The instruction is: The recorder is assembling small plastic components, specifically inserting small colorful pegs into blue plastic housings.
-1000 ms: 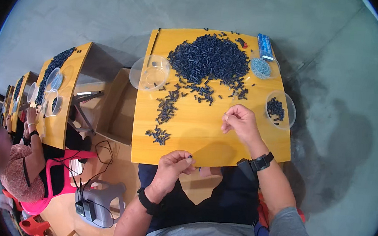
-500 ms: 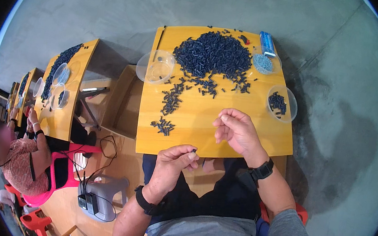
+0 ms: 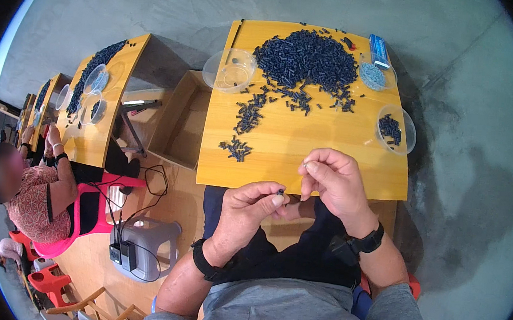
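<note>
Between thumb and forefinger, my left hand [image 3: 246, 211] pinches a small black piece [image 3: 280, 192], of which only the end shows. My right hand [image 3: 335, 177] is closed in a pinch just to the right; a tiny pale bit [image 3: 304, 164] shows at its fingertips, too small to name. Both hands are over the near edge of the yellow table [image 3: 305, 171]. A large heap of short black cylindrical pieces [image 3: 306, 60] covers the far part. A trail of loose ones runs down to a small cluster [image 3: 236, 149] at the near left.
Clear round tubs stand on the table: one at left [image 3: 252, 67], one with blue-grey small parts [image 3: 372, 76], one with black pieces [image 3: 390, 131]. A blue box [image 3: 378, 51] lies far right. Beside the table are an open cardboard box [image 3: 180, 119], a grey stool [image 3: 149, 248] and a seated person [image 3: 39, 201].
My right hand's fingers have come together into a pinch, with a pale bit at the tips. My left hand keeps hold of the black piece. The view has shifted slightly.
</note>
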`<control>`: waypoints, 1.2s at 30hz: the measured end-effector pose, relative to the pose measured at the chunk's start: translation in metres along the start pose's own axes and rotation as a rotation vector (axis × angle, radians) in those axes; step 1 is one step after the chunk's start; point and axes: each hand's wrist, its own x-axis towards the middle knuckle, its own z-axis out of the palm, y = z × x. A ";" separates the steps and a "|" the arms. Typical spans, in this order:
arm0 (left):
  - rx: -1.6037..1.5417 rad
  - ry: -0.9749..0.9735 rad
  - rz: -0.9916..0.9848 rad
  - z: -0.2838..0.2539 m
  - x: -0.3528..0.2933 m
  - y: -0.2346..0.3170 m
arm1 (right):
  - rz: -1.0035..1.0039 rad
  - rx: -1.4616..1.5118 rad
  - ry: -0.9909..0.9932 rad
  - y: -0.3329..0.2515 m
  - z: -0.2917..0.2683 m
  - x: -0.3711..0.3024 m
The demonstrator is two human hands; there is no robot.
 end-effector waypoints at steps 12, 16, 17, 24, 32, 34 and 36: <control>0.003 -0.030 0.019 0.000 -0.004 0.002 | -0.103 -0.462 -0.129 -0.008 0.026 -0.020; -0.028 -0.040 -0.030 0.000 -0.002 0.003 | -0.105 -0.513 -0.162 -0.010 0.029 -0.021; -0.029 -0.039 -0.032 -0.001 -0.002 0.003 | -0.111 -0.501 -0.171 -0.009 0.029 -0.021; -0.076 -0.055 -0.062 -0.002 0.001 0.002 | -0.123 -0.527 -0.197 -0.005 0.028 -0.018; -0.085 -0.052 -0.043 -0.005 0.002 0.001 | -0.112 -0.548 -0.191 -0.004 0.030 -0.015; -0.033 -0.051 -0.042 -0.006 0.003 0.001 | -0.124 -0.581 -0.202 -0.005 0.030 -0.013; -0.014 -0.041 -0.041 -0.006 0.003 0.001 | -0.137 -0.613 -0.213 -0.006 0.030 -0.011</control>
